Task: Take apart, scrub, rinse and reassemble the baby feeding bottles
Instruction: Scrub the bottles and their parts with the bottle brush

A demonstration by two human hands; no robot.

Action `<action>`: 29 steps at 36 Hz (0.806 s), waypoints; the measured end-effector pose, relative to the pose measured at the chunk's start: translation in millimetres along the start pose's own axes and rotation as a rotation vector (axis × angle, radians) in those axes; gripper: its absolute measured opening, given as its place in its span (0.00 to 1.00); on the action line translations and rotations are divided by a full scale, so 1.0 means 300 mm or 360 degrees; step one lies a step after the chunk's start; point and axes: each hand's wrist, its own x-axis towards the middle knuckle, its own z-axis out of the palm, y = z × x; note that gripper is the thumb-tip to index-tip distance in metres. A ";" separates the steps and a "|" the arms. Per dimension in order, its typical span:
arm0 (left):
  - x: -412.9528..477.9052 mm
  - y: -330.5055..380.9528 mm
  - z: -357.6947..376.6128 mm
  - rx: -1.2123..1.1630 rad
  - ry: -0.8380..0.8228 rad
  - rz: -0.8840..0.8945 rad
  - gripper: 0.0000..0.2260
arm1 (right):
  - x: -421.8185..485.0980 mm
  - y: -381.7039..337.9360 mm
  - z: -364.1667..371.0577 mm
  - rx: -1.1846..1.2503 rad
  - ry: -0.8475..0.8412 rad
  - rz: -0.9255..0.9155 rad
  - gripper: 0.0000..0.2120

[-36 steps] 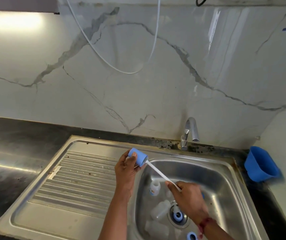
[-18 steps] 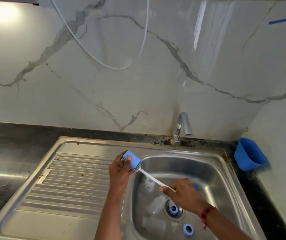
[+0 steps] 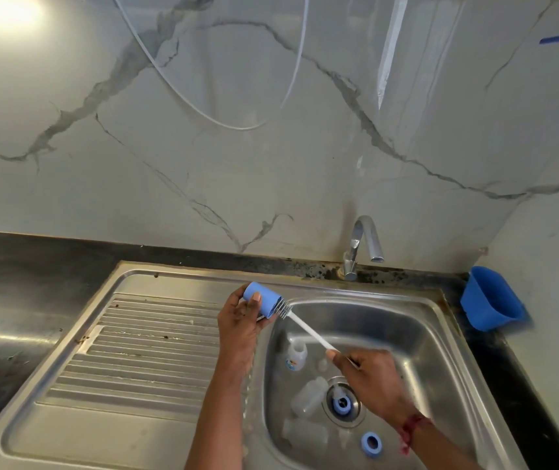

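My left hand (image 3: 239, 320) grips a blue bottle cap (image 3: 264, 300) above the sink's left rim, its open end facing right. My right hand (image 3: 369, 381) holds the white handle of a bottle brush (image 3: 308, 330); the bristles sit at the cap's mouth, partly inside it. Down in the sink basin (image 3: 407, 334) stands one small clear bottle (image 3: 295, 355), and two more clear bottles (image 3: 308, 396) lie on their sides. One blue screw ring (image 3: 342, 403) rests on the drain, another blue ring (image 3: 371, 443) lies nearer the front.
A steel tap (image 3: 364, 244) stands behind the basin. The ribbed drainboard (image 3: 142, 351) spreads to the left, with dark countertop (image 3: 17, 300) beyond it. A blue plastic tub (image 3: 488, 300) sits at the right corner against the wall. A white cable (image 3: 203, 110) hangs on the marble backsplash.
The brush has slid a little out of the cap, so the bristles now show at its mouth. Both hands stay over the sink; the view has shifted slightly.
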 end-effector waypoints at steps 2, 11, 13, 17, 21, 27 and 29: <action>0.000 -0.007 -0.003 0.0000 0.0010 -0.0030 0.21 | -0.003 0.008 0.009 -0.0024 -0.0013 0.0024 0.29; 0.009 -0.019 -0.032 0.0025 -0.0036 -0.0046 0.36 | 0.001 0.041 0.055 -0.0135 -0.0203 -0.0001 0.29; 0.013 -0.014 -0.037 -0.0002 -0.0006 -0.0044 0.39 | 0.003 0.043 0.063 -0.0162 -0.0231 -0.0013 0.28; 0.027 -0.008 -0.046 -0.0082 0.0067 -0.0069 0.32 | -0.004 0.040 0.058 -0.0176 -0.0256 -0.0091 0.28; 0.034 -0.014 -0.045 -0.0076 0.0087 -0.0062 0.43 | -0.006 0.036 0.045 -0.0135 -0.0235 -0.0131 0.28; 0.037 -0.032 -0.058 -0.0071 0.0085 -0.0032 0.47 | 0.000 0.051 0.036 -0.0044 -0.0102 -0.0088 0.29; 0.030 -0.036 -0.059 -0.0038 0.0103 -0.0029 0.45 | 0.005 0.057 0.033 -0.0057 -0.0085 -0.0061 0.29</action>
